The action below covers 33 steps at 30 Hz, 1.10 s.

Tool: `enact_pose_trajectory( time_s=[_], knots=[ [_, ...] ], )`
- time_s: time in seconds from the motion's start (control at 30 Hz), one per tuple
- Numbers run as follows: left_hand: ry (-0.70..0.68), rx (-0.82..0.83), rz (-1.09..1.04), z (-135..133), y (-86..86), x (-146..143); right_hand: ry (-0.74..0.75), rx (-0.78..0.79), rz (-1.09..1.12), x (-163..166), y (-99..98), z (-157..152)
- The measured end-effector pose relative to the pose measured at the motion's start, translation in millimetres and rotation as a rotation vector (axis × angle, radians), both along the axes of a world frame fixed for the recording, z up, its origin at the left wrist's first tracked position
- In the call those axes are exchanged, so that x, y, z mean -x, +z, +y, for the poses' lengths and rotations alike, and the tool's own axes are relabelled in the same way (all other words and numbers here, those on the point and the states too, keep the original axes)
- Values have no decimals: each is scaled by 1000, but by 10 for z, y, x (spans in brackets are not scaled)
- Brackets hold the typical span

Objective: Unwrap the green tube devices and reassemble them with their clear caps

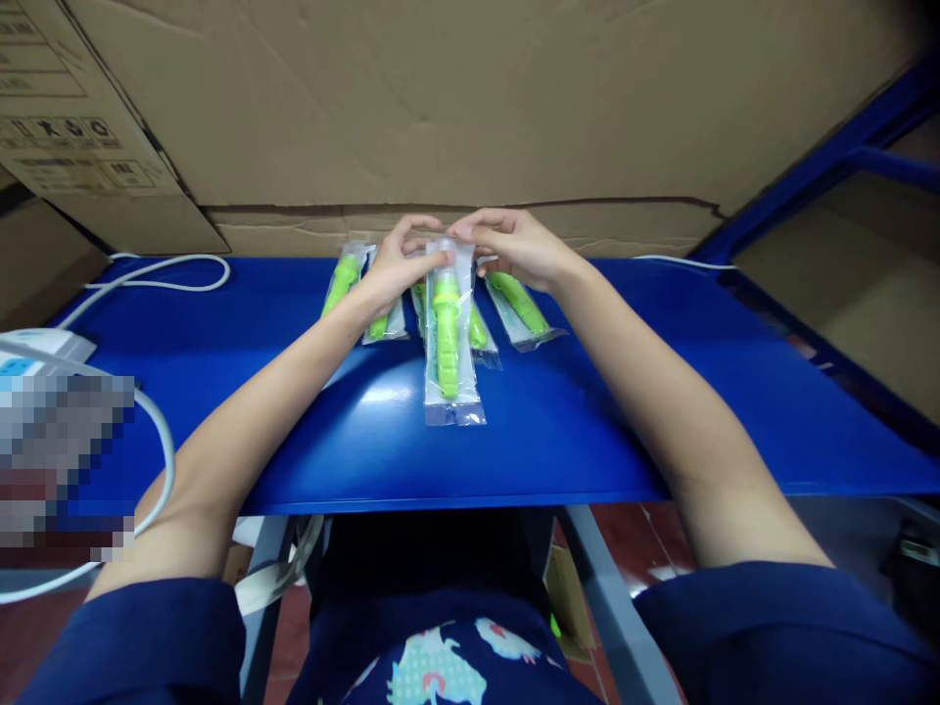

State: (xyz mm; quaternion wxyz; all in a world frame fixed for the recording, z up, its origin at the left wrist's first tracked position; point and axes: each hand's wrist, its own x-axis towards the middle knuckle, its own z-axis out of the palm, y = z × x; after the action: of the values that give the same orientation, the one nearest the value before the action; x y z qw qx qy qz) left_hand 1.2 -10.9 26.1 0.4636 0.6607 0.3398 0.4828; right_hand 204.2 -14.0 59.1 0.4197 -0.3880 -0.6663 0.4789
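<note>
A clear plastic packet (pixel 447 333) holds a lime-green, pen-shaped item with a clear top end and a whitish card or sheet behind it. My left hand (pixel 397 264) pinches the upper left of this packet, thumb over its face. At its upper right edge, the bent fingers of my right hand (pixel 518 247) close on the plastic. Similar packets lie on the blue table (pixel 367 431): one far left (pixel 343 277), one under my left hand (pixel 387 323), one partly hidden behind the held packet (pixel 481 338), and one beneath my right hand (pixel 523 308).
A cardboard wall (pixel 477 108) rises behind the table. On the left are a white power strip (pixel 44 345) and a white cable (pixel 165 264) that loops near my left arm. A blue metal frame (pixel 822 176) stands on the right.
</note>
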Motion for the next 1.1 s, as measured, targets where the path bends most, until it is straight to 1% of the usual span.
enact_pose_trajectory(
  time_s=[0.07,0.23,0.37,0.43,0.53,0.63,0.73,0.8,0.93,1.1],
  knots=[
    [13,-16,18,-4,-6,-11,15,-11,-20,11,-3,-9],
    [-2,-120,34,17,-13,-16,16,7,2,21,-20,11],
    [0,-130,16,61,-40,0,23,15,17,10,-12,13],
    [-30,-83,-10,61,-29,10,9,31,18,7,3,6],
    [-95,93,-52,40,27,16,-24,59,18,13,26,-7],
    [-125,252,-81,36,75,18,-40,73,13,25,39,-16],
    [-116,344,-66,54,73,35,-35,73,5,26,43,-15],
    [-113,373,-32,67,54,57,-31,70,-3,16,41,-10],
    [-141,296,10,84,14,95,-11,77,10,-7,22,9],
    [-130,181,4,90,-16,90,73,157,84,1,-39,41]
  ],
)
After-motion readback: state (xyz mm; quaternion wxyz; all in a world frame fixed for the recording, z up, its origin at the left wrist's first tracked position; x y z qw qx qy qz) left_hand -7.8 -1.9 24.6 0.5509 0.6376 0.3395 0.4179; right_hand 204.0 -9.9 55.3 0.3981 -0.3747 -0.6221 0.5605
